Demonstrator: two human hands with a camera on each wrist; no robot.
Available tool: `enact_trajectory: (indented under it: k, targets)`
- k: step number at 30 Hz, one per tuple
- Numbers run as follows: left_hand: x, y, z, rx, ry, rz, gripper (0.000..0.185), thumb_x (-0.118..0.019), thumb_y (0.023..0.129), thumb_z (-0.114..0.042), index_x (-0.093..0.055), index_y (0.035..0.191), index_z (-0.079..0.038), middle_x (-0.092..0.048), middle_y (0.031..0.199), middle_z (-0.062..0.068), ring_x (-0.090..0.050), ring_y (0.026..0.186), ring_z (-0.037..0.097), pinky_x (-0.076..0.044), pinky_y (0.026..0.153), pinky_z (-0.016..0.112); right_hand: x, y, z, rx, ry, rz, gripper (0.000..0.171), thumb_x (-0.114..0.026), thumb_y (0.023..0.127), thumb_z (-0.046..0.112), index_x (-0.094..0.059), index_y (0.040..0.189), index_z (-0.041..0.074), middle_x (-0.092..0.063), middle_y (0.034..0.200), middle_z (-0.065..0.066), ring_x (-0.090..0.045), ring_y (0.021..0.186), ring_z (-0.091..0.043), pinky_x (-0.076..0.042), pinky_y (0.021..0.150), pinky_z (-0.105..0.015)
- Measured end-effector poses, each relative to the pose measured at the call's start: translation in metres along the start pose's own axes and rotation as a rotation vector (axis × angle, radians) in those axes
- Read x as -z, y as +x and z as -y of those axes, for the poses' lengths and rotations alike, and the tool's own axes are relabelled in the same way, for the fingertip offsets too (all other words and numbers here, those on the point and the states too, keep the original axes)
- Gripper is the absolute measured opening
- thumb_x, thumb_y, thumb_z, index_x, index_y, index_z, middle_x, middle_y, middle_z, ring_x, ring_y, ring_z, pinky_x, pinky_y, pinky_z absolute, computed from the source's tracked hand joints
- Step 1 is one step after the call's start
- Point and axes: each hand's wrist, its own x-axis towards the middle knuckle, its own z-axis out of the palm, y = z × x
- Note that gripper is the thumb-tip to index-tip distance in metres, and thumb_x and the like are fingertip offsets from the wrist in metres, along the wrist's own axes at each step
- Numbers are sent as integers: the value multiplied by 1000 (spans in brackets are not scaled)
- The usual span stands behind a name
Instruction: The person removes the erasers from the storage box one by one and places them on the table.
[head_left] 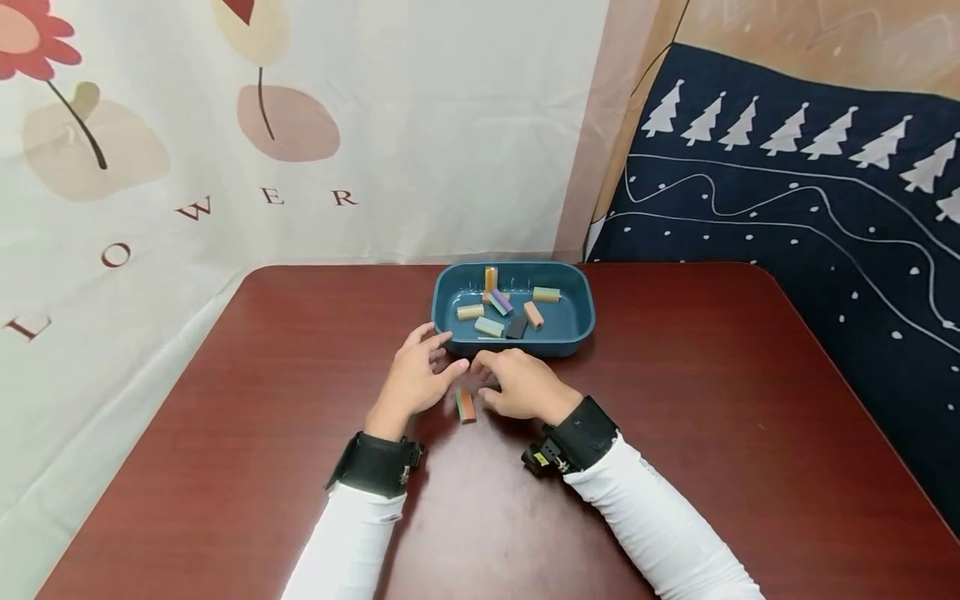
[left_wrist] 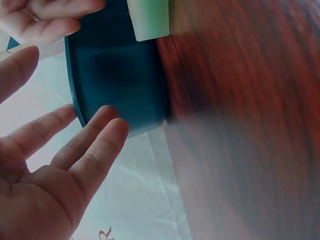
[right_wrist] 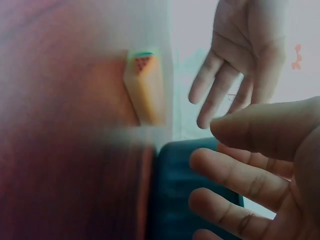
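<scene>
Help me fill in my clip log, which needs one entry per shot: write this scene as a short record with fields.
Surface: reddish-brown table
Container: blue tub, on the table
Inside it: several small blocks, including a dark one
Outside it: an orange-and-green block, on the table between the hands
Left hand: empty, fingers near the tub's near left corner
Right hand: empty, beside the orange-and-green block
Backdrop: white cloth; dark cloth with white trees
</scene>
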Motion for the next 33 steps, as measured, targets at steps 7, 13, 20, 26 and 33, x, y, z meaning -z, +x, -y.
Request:
enact_trajectory:
  k: [7,13,20,26,33]
  targets:
    - [0,-3,3,-13,-2,-23,57,-69,92,-27,-52,138,1,-31,151,21,-59,117,30,-50,92,40,4,1,1,51,-5,-102,24,-70,88,11,-64,110,5,-64,98,-6,-62,87,-19,-52,73,-32]
    - [1,-3,3,-8,-6,-11,58,-68,92,-29,-51,139,0,-30,152,20,-58,118,29,-49,93,40,24,7,-1,33,-35,-106,28,-72,89,17,-64,112,4,-64,98,-8,-62,87,-20,-49,89,-42]
    - [-1,0,3,-29,2,-19,59,-68,92,-31,-51,139,0,-30,152,20,-58,117,29,-49,94,41,58,19,-9,-25,-100,-74,31,-72,89,19,-64,115,6,-65,104,-11,-63,91,-23,-51,84,-43]
    - [-1,-2,1,-21,5,-9,58,-68,92,-31,-51,139,-1,-30,152,19,-57,119,29,-48,95,42,82,30,-25,-66,-147,9,36,-72,87,18,-62,118,5,-63,108,-12,-60,91,-24,-51,79,-39]
    - [0,-4,1,-17,0,-12,58,-69,92,-30,-51,139,-1,-30,152,19,-57,119,29,-47,96,42,100,45,-42,-141,-198,133,37,-63,87,10,-58,123,4,-59,111,-13,-57,90,-24,-49,77,-39]
